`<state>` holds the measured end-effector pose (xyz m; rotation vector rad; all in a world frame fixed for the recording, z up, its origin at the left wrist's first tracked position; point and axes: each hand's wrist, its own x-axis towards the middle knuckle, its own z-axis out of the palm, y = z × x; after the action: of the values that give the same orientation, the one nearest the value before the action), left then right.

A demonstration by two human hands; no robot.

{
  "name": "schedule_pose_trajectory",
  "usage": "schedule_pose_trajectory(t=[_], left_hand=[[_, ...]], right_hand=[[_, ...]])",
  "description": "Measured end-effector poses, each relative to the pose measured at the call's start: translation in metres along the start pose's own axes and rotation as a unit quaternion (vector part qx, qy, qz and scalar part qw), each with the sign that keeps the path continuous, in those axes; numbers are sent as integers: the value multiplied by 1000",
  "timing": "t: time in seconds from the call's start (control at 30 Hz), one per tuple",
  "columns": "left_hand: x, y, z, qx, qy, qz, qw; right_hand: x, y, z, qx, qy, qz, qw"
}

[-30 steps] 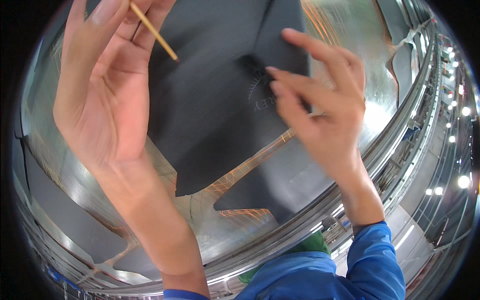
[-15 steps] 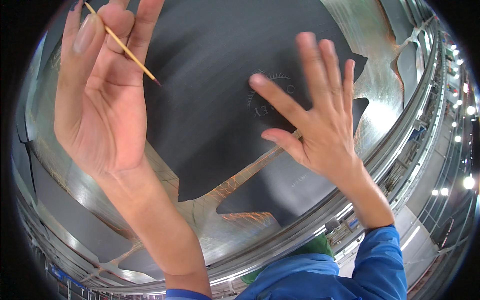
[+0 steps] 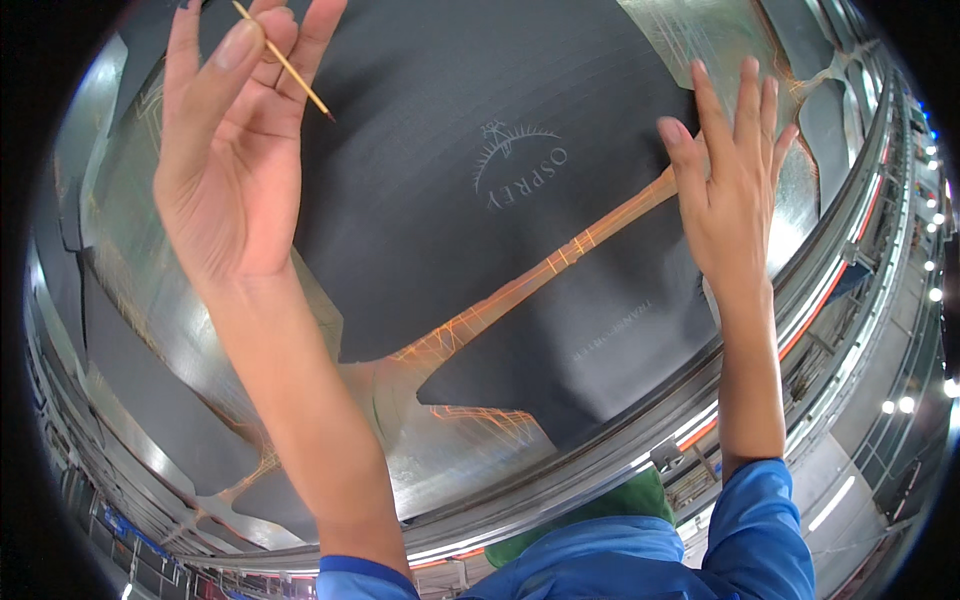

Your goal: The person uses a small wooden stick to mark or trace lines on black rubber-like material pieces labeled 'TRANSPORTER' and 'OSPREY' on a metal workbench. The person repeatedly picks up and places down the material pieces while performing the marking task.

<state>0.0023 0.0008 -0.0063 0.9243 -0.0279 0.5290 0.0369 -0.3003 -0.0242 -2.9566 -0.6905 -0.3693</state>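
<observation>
My left hand (image 3: 235, 180) is raised at the upper left, palm turned up, pinching a thin wooden stick (image 3: 295, 72) between thumb and fingers. The stick slants down to the right and ends in a dark tip. Below and beside it lies a large dark grey sheet piece (image 3: 420, 240) with a pale printed emblem and lettering. Fingers spread, my right hand (image 3: 733, 190) is at that piece's right edge, over the gap beside a smaller dark piece (image 3: 600, 340). It holds nothing; whether it touches the surface I cannot tell.
The pieces lie on a shiny table (image 3: 460, 470) marked with orange and pale scribbled lines. More grey pieces (image 3: 160, 400) lie at the left and upper right. A metal rail (image 3: 690, 420) runs along the near edge, with a green cloth (image 3: 590, 515) at my waist.
My right hand has moved right, off the printed emblem, uncovering it. My left hand, still pinching the stick, has shifted slightly right and up.
</observation>
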Motion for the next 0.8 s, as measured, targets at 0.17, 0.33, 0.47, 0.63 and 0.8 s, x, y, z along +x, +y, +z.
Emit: schedule_pose_trajectory(t=[0.17, 0.33, 0.47, 0.63, 0.8], left_hand=[[0, 11, -23, -6, -1, -63, 998], [-51, 48, -19, -71, 39, -77, 994], [-147, 99, 3, -101, 70, -106, 987], [-274, 201, 29, 69, 242, -159, 955], [-407, 297, 20, 225, 418, -126, 871]], right_hand=[[-34, -14, -27, 76, -28, -85, 993], [0, 16, -11, -54, -54, -99, 992], [5, 41, -20, -118, -13, -25, 993], [3, -93, -43, 230, 53, -98, 967], [-38, -313, -18, 515, -119, -168, 832]])
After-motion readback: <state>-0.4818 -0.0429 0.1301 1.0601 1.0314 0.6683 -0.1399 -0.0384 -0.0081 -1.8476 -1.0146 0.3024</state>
